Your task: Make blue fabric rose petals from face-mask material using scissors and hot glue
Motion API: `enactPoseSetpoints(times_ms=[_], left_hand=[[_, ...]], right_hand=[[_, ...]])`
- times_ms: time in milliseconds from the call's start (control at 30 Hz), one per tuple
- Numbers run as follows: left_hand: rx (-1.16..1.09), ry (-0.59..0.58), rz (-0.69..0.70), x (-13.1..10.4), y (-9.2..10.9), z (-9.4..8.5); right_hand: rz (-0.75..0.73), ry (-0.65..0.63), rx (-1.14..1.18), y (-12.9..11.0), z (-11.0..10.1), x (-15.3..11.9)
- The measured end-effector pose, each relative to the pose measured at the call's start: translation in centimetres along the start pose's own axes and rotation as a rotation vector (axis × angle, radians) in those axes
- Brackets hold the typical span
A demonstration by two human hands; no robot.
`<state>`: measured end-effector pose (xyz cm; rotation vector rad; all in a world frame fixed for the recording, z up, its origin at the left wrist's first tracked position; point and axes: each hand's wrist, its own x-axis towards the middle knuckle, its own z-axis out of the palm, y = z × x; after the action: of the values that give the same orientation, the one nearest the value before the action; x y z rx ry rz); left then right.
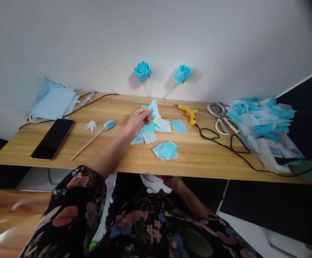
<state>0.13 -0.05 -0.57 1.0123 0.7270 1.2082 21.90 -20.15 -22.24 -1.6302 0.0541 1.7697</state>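
Over the middle of the wooden table, my left hand (139,121) pinches a light blue fabric piece (154,108) between thumb and fingers. More blue pieces (149,133) lie under and beside that hand, with a single piece (179,126) to their right. Nearer the front edge is a small stack of blue pieces (166,150). My right hand (173,182) is low, below the table's front edge, dim and partly hidden, so its fingers cannot be made out. Left of my left forearm lies a stick with a small blue bud (109,124) at its tip.
Two blue fabric flowers (142,71) on sticks lean against the wall. A yellow glue gun (190,114), scissors (226,126) and a container (270,156) heaped with blue scraps are right. A phone (53,139) and folded masks (54,101) lie left.
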Motion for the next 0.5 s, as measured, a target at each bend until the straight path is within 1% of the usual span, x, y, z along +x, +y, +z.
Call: enactPoseSetpoints(times_ms=[67,167,233,333,433,500], left_hand=[[0.017,0.000,-0.013,-0.1,0.1,0.0],[0.028,0.011,-0.043,-0.1,0.2,0.1],[0.033,0.026,-0.048,0.0,0.1,0.0],[0.042,0.046,-0.052,0.2,-0.1,-0.1],[0.048,0.067,-0.057,0.3,-0.1,-0.2],[0.046,0.081,-0.062,0.3,0.1,-0.2]], right_hand=[[0.007,0.018,0.009,0.6,0.8,0.8],[-0.031,0.012,0.027,1.3,1.9,1.4],[-0.048,0.000,0.018,1.4,2.1,1.5],[-0.064,-0.022,-0.043,1.3,1.8,1.6],[-0.101,-0.094,-0.145,1.1,1.6,1.1],[-0.137,-0.209,-0.235,0.8,1.5,-0.1]])
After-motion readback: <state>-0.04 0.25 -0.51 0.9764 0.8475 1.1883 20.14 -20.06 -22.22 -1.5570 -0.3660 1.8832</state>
